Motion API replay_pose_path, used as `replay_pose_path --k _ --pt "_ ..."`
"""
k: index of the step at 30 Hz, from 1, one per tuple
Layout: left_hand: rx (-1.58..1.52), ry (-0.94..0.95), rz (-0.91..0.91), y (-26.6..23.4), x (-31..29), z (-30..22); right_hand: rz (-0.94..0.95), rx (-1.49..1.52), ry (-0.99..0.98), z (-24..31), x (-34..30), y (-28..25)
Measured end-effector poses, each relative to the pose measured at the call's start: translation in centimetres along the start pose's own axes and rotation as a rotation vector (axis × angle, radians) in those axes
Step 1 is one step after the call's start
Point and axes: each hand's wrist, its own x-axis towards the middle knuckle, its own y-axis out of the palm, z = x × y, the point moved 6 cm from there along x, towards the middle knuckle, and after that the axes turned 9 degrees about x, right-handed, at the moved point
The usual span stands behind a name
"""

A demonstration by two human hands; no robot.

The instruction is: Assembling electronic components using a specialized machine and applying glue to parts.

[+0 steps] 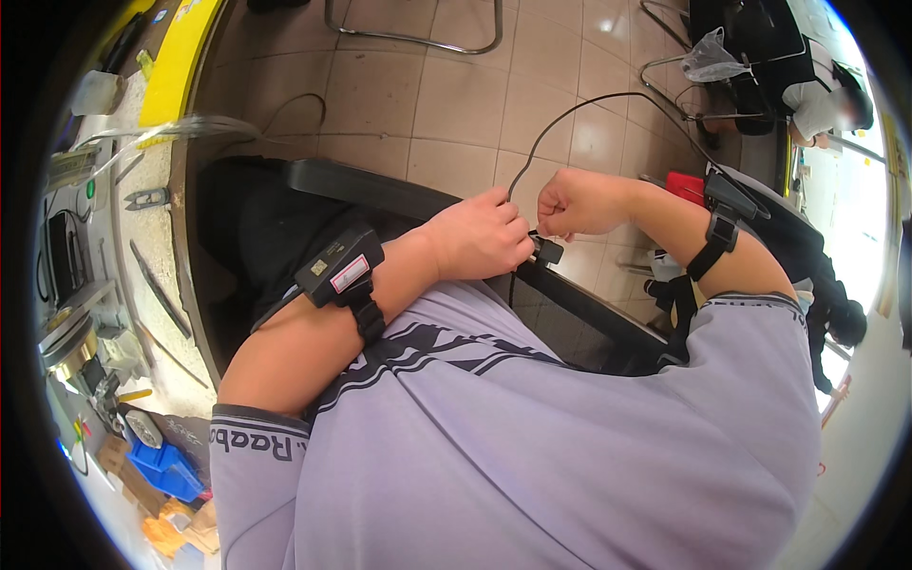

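Note:
My left hand (480, 236) is closed, its fingers curled around a small black connector (546, 251) that sticks out past the fingertips. Just to the right, my right hand (581, 204) is pinched close to it, and a thin dark tip shows between the two hands. What the right fingers hold is mostly hidden. A thin black cable (556, 126) arcs from a black device (736, 195) strapped to my right arm and passes down behind my left hand. Another black device (340, 264) is strapped to my left forearm.
A black chair armrest (598, 318) runs below my hands. On the left is a cluttered workbench (142, 228) with pliers (147, 199) and a blue bin (163, 467). A metal chair frame (418, 40) stands ahead on the tiled floor. Another person (817, 100) sits at the far right.

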Motion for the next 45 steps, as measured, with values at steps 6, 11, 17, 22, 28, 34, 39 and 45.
replay_pose_path --k 6,11,17,22,28,34,39,45 --pt "0.076 -0.046 0.047 -0.2 0.2 -0.2 0.004 -0.012 0.005 0.4 -0.1 0.2" --pt "0.041 -0.071 0.210 0.6 1.4 1.4 0.019 0.021 -0.009 0.0 -0.2 0.5" --pt "0.058 -0.181 0.317 0.1 1.2 2.0 0.026 0.064 0.000 0.1 -0.9 1.1" --pt "0.096 -0.189 0.351 0.2 0.8 1.7 0.046 -0.108 -0.064 0.7 -0.6 2.4" --pt "-0.105 -0.288 0.353 0.1 0.6 2.0 -0.025 -0.267 -0.241 0.8 -0.3 3.6" --pt "-0.152 -0.338 0.451 0.4 0.5 2.2 -0.057 -0.247 -0.228 1.1 -0.2 4.4" --pt "-0.046 -0.236 0.342 0.9 0.1 1.5 -0.102 -0.173 -0.150 1.1 -0.3 4.5" --pt "0.031 -0.165 0.344 0.9 0.0 1.7 -0.175 -0.219 -0.091 0.7 0.3 5.0"
